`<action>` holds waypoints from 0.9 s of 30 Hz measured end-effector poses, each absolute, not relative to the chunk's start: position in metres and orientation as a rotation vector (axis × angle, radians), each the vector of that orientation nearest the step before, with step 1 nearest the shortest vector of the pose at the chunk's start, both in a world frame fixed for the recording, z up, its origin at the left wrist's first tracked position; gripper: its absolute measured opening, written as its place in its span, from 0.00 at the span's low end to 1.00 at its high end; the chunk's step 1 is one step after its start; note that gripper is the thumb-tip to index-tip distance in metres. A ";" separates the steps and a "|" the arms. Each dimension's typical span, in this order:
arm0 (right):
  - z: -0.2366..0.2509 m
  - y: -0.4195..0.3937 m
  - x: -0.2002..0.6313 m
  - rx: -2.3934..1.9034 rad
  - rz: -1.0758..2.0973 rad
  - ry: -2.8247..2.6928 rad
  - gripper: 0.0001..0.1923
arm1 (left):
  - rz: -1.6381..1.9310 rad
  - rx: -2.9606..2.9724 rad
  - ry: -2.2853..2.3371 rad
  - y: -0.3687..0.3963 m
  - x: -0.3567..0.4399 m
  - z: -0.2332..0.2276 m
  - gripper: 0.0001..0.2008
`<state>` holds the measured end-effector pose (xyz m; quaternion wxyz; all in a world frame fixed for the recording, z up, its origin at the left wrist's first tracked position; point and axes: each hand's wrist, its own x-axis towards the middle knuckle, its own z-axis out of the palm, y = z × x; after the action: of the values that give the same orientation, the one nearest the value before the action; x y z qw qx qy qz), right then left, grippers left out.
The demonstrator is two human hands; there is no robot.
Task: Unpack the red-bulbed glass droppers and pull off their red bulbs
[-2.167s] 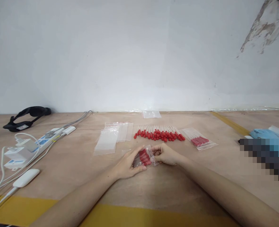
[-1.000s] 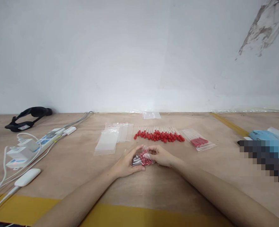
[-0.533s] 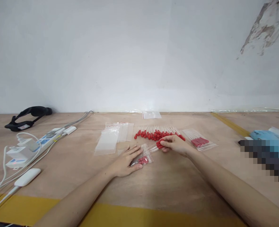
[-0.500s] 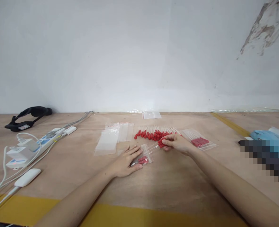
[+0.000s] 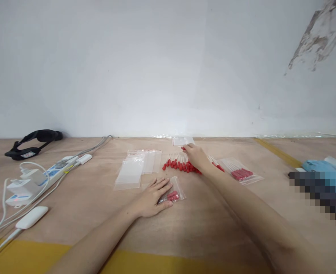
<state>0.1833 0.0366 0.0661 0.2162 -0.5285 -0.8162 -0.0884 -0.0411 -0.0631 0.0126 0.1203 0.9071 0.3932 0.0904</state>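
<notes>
The left hand (image 5: 152, 197) lies flat with fingers spread, pinning a small bag (image 5: 176, 192) of red droppers to the worktop (image 5: 99, 198); the bag sticks out just right of its fingertips. The right hand (image 5: 194, 155) reaches over the loose row of droppers (image 5: 179, 165), its grip closed on one red-tipped dropper (image 5: 183, 148) at the fingertips. Half a second ago this hand was nearer, beside the bag's mouth; it has since moved to the far side of the row

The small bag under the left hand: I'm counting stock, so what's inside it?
The small bag holds a few red-tipped sticks. The left hand covers its left end, so the count there cannot be seen.
</notes>
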 end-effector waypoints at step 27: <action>0.010 -0.058 0.193 -1.054 0.641 -2.219 0.08 | 0.319 2.626 1.120 -0.066 -0.034 0.018 0.27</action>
<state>0.1934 -0.0576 0.0095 0.2965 -0.3965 -0.8347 0.2412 -0.0335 -0.0663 0.0181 0.1342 0.9058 0.3864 0.1101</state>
